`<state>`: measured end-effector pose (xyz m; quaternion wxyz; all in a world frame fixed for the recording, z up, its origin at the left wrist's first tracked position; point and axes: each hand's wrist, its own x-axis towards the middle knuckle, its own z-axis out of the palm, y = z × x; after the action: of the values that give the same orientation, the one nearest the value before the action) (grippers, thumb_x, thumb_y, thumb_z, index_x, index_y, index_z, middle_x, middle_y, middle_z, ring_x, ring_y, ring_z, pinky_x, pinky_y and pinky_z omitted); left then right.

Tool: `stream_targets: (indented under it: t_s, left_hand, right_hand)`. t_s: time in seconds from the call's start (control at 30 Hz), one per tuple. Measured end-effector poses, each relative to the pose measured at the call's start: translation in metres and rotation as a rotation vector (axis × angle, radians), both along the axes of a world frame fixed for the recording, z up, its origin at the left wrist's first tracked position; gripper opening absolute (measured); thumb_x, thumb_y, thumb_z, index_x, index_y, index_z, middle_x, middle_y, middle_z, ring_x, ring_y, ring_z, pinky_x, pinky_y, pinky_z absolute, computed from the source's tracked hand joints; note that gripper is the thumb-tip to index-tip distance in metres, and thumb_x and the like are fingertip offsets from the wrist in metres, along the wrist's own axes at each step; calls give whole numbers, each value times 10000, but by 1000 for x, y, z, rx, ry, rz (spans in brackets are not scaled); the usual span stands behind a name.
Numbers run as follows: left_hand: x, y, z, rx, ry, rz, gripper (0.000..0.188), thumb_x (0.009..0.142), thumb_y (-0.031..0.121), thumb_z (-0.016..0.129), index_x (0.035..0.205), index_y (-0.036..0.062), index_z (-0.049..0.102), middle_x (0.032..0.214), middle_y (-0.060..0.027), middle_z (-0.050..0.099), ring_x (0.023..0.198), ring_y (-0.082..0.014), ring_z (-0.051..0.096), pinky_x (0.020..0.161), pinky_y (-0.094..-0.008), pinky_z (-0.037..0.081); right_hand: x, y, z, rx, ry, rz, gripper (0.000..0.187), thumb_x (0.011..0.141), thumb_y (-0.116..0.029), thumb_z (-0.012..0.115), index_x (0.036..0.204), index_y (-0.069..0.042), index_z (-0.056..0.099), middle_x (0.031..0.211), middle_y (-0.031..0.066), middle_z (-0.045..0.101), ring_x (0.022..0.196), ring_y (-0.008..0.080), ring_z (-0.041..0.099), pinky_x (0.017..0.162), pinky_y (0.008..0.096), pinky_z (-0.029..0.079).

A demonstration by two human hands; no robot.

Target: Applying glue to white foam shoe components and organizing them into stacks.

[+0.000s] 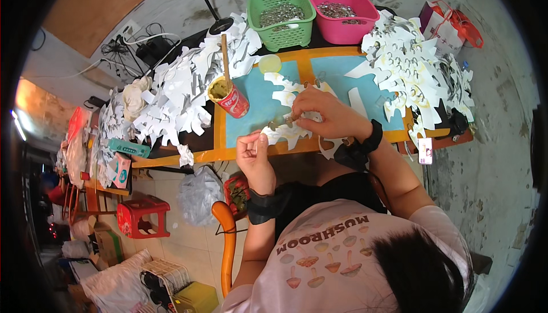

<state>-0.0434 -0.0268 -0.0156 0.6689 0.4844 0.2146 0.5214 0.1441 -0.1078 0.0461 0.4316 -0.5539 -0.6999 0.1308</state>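
My left hand is closed, thumb and finger pinching the left end of a white cut-out paper piece with jagged edges, near the table's front edge. Over the same piece, my right hand is closed with its fingertips around a small metal piece, partly hidden by the fingers. Another white cut-out with small metal rings along it lies just beyond, on the blue table sheet. To the left stands a red tin of yellowish-brown paste with a wooden stick in it.
Heaps of white cut-outs lie left and right. At the back, a green basket and a pink basket hold small metal parts. A pale yellow round lid is behind the work. A red stool stands on the floor.
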Motion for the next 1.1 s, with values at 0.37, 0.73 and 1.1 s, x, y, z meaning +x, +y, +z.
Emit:
stream_targets:
  t_s: [0.37,0.73,1.1]
  left_hand:
    - [0,-7,12,42,-25,8,69,884,14,577,913,35,517,961,-102,622,858,-123,599,755,-232,472]
    - [-2,-12,24,-86,-106,-133,113,932,126,533,977,63,451,809,-100,630,534,-162,592,438,-247,440]
    - [-3,-20,37,77,37,35,111,916,76,540,990,42,464,819,-96,629,549,-166,596,499,-244,475]
  right_hand:
    - [-13,5,4,113,-73,-128,67,780,-21,590,818,-46,540,846,67,553,868,266,506,938,416,327]
    - [-14,4,1,19,342,-9,120,804,-74,541,896,-25,602,883,79,596,915,217,545,903,350,360]
    - [-30,-5,17,-67,441,-192,339,930,-236,458,1155,-8,569,1119,87,576,991,189,548,879,307,412]
